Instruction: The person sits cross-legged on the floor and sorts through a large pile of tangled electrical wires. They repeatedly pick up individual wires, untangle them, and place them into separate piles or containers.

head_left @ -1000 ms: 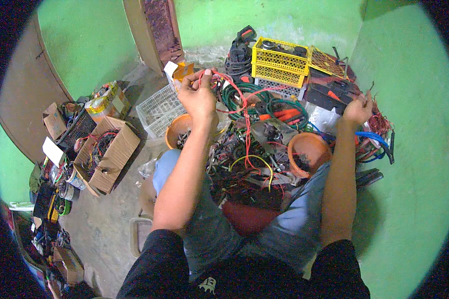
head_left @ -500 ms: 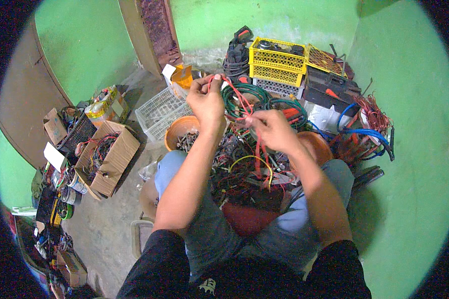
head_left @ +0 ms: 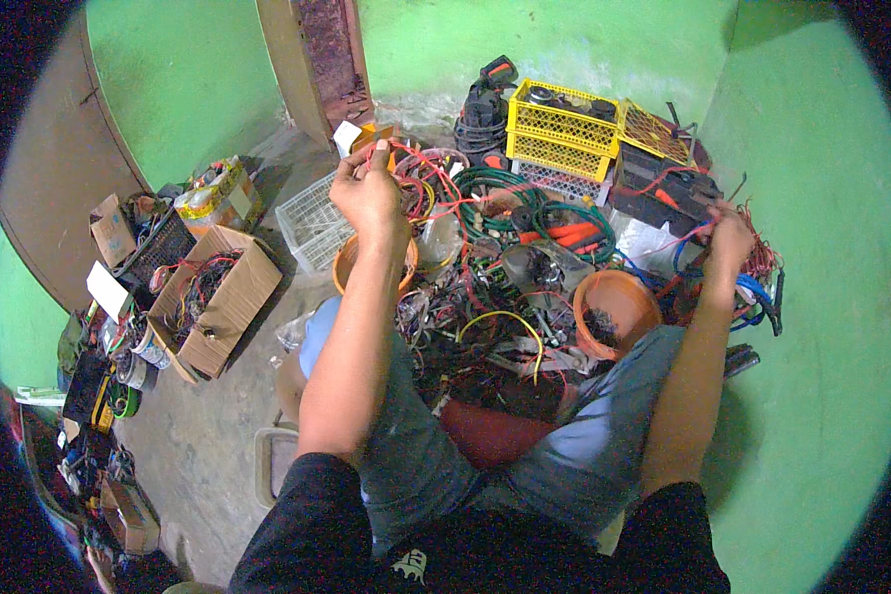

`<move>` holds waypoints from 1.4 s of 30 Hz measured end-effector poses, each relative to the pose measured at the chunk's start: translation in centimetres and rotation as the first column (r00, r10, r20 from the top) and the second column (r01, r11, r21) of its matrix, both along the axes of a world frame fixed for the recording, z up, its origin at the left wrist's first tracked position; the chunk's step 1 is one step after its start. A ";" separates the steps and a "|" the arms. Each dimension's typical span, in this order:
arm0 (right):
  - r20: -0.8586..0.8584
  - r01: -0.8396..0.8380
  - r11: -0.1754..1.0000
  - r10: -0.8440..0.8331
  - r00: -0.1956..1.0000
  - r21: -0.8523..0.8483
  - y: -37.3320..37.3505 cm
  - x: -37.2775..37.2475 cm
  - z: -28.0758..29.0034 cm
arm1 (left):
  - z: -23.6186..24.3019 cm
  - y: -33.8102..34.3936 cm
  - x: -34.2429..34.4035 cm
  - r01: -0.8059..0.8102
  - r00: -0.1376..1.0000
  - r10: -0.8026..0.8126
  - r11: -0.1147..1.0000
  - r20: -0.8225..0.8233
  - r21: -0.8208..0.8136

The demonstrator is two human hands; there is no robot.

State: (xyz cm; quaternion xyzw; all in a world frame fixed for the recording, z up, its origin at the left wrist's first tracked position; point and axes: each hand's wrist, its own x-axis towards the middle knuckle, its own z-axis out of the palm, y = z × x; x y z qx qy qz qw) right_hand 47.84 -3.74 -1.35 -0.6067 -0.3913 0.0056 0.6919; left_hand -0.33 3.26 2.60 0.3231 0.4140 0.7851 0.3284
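Note:
My left hand (head_left: pixel 369 198) is raised over the far left of the clutter, thumb and fingertips closed on a thin red wire (head_left: pixel 426 156). From there the wire runs rightward above a coiled green cable (head_left: pixel 480 176). Far to the right, my right hand (head_left: pixel 729 243) is closed beside a bundle of reddish wires (head_left: pixel 762 259); a red strand seems to lead into its fingers. Between my knees lies a heap of tangled wires, with a curved yellow wire (head_left: pixel 505 314) and grey-jawed pliers (head_left: pixel 540 358) on it.
Orange pots (head_left: pixel 639 302) flank the heap. Behind it stand stacked yellow crates (head_left: pixel 559 134) and a black toolbox (head_left: pixel 643 176). A white plastic basket (head_left: pixel 307 223) and a cardboard box of wires (head_left: pixel 230 322) sit to the left. A green wall (head_left: pixel 822 198) borders the right.
My hands have moved well apart: the right swung far right, the left slightly left. The red wire, bunched between them before, is now stretched out. The right pot shows more fully.

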 end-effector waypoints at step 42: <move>0.468 0.023 0.707 0.443 0.765 -0.707 0.3 -11.4 1.1 | -0.6 -1.7 4.0 0.248 0.966 -0.243 0.968 -0.091 0.048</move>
